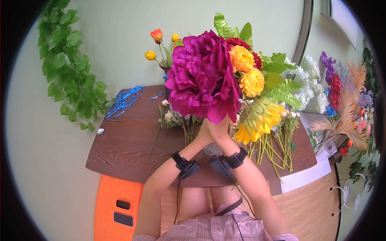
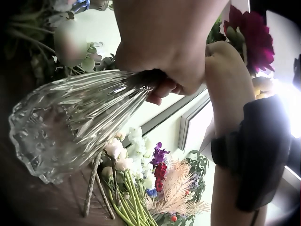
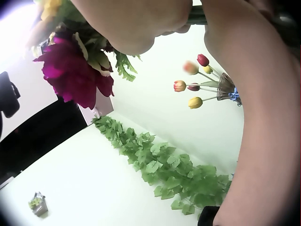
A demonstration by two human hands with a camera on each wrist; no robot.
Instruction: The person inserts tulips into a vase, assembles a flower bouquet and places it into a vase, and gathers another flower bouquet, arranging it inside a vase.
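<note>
A bouquet is raised in front of me: a large magenta peony (image 1: 203, 76), yellow-orange blooms (image 1: 252, 82), a sunflower (image 1: 259, 120) and green leaves. My right hand (image 3: 136, 23) grips its green stems (image 3: 197, 16) under the blooms. Lower down, my left hand (image 2: 167, 52) curls its fingers round the dark stem bundle (image 2: 148, 79), close to the narrow end of a ribbed clear glass vase (image 2: 84, 117). The vase's wide scalloped end is over the brown table (image 1: 120, 144). In the head view the blooms cover most of both hands.
Loose green stems with white flowers (image 1: 287, 140) lie at the table's right. Blue ribbon strips (image 1: 126, 102) lie back left. Behind the bouquet stands a vase of tulips (image 3: 225, 87). Other artificial flowers (image 1: 341, 104) fill the right side. A phone (image 1: 123, 219) lies on an orange seat (image 1: 104, 201).
</note>
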